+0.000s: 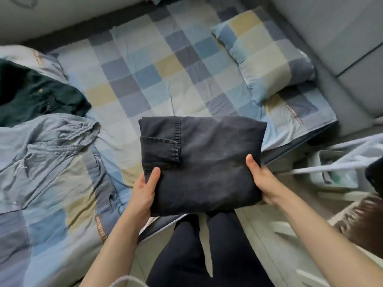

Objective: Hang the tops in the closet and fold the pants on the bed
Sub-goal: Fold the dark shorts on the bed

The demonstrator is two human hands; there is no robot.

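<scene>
Dark folded pants [202, 162] are gripped at both sides by left hand [143, 191] and right hand [262, 181]; they should be lowered level onto the bed [145, 69].

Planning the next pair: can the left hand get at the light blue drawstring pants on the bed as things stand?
Probably not yet: the left hand shares the grip on the folded dark pants with the right hand. The light blue drawstring pants lie uncovered just to its left, path clear.
</scene>
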